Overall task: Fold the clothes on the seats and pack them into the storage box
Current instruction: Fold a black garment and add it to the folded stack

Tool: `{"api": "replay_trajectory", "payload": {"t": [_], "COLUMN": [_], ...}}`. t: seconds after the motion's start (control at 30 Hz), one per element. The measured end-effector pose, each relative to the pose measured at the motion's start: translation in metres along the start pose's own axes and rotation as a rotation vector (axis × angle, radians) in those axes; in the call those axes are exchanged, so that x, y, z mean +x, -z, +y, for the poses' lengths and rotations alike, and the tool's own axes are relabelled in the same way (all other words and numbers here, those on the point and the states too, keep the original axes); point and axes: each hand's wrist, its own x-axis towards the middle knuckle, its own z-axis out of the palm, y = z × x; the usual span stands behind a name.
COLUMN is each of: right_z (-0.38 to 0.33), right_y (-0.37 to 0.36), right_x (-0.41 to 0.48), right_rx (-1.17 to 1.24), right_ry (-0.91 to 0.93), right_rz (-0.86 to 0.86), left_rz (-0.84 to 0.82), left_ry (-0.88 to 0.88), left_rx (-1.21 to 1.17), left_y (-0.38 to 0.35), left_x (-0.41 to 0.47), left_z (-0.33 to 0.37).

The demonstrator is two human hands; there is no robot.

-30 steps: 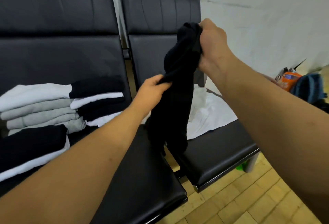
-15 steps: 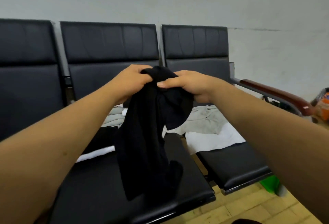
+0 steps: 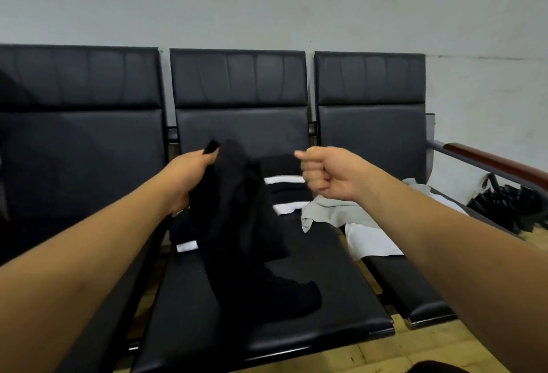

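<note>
Black garment (image 3: pixel 237 224): hangs over middle seat (image 3: pixel 341 289), tail on cushion;
Left grip (image 3: pixel 189 177): clamped on its top;
Right grip (image 3: pixel 323 174): curled together, holding nothing

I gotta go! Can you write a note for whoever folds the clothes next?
Left hand grips the black garment, hanging unfolded over the middle seat.
Right hand is a fist, holding nothing.
Done: folded black-and-white stack at that seat's back.
Left: fold the black one, then the loose grey garment and white garment, pack all.
Storage box not in view.
</note>
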Motion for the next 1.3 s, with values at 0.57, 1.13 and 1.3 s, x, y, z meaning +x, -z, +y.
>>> {"api": "replay_trajectory", "payload": {"t": [0.57, 1.13, 1.3], "right_z": [0.05, 0.093, 0.096], "right_y": [-0.029, -0.023, -0.023], "right_x": [-0.012, -0.002, 0.002], "right_rx": [-0.621, -0.279, -0.782], "right_ry": [0.227, -0.023, 0.286], "right_rz": [-0.025, 0.019, 0.012], "left_rz": [-0.193, -0.107, -0.269], "left_ry": [-0.18, 0.248, 0.142], "left_rx": [0.415, -0.04, 0.086], "left_y": [-0.012, -0.026, -0.023], "left_x": [0.009, 0.003, 0.005], "left_z": [-0.016, -0.043, -0.041]}}
